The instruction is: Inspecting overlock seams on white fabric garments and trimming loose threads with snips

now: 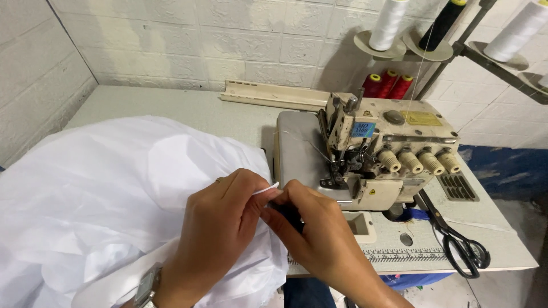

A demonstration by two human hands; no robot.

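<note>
Fingers of my left hand [220, 219] pinch a narrow white strip [266, 190] at the edge of the white fabric [97, 199], which is heaped over the table's left half. My right hand [311, 228] closes on something small and dark; I cannot tell what. My palms hide the seam. On the overlock machine [394, 151] sit a blue rectangular label, a yellow plate and a yellow triangle sticker. Black scissors [459, 242] lie at the right.

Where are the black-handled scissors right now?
In the head view, the black-handled metal scissors lie on the table's right side, beside the cream overlock sewing machine, right of the right hand.
</note>
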